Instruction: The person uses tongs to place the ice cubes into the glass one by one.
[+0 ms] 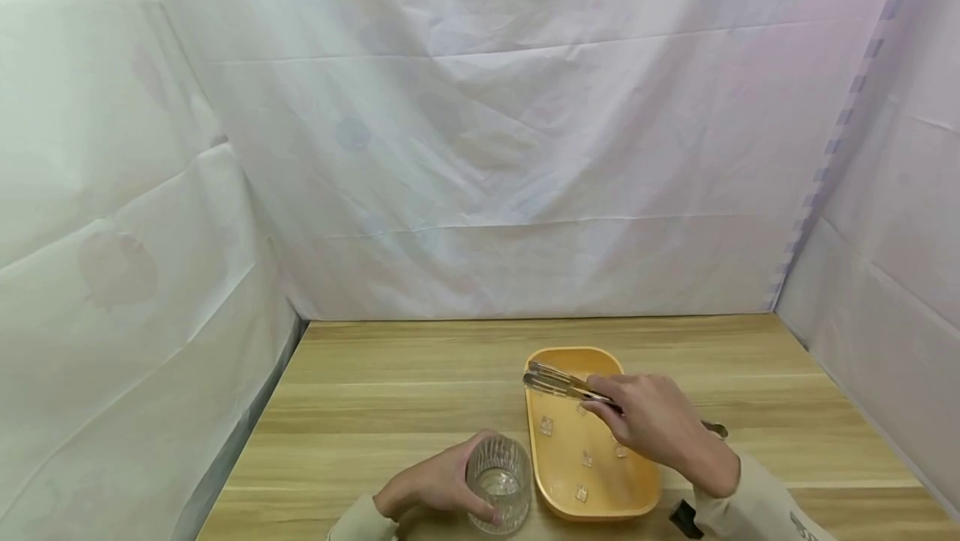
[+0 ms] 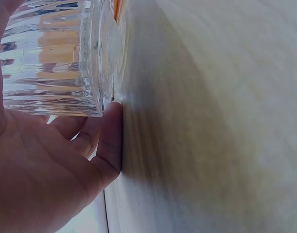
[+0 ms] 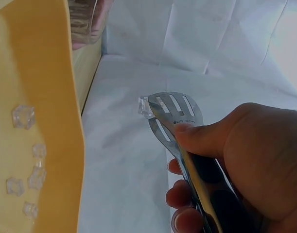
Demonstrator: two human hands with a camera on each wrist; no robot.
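Observation:
My left hand [image 1: 442,474] grips a clear ribbed glass tumbler [image 1: 501,483] just left of the yellow tray [image 1: 566,441]. In the left wrist view the fingers curl round the tumbler [image 2: 56,58] close to the tabletop. Steel tongs [image 1: 555,383] are held in my right hand [image 1: 652,424] over the far part of the tray. The right wrist view shows the slotted tong heads [image 3: 175,109] pinching a clear plastic-looking cube [image 3: 144,107]. Several similar clear pieces [image 3: 23,117] lie apart on the tray floor. Whether the tumbler holds anything, I cannot tell.
A wood-grain table [image 1: 390,391] lies beneath everything. White cloth [image 1: 487,149] hangs behind it and on both sides. Close to the right sleeve is a small black object [image 1: 686,518].

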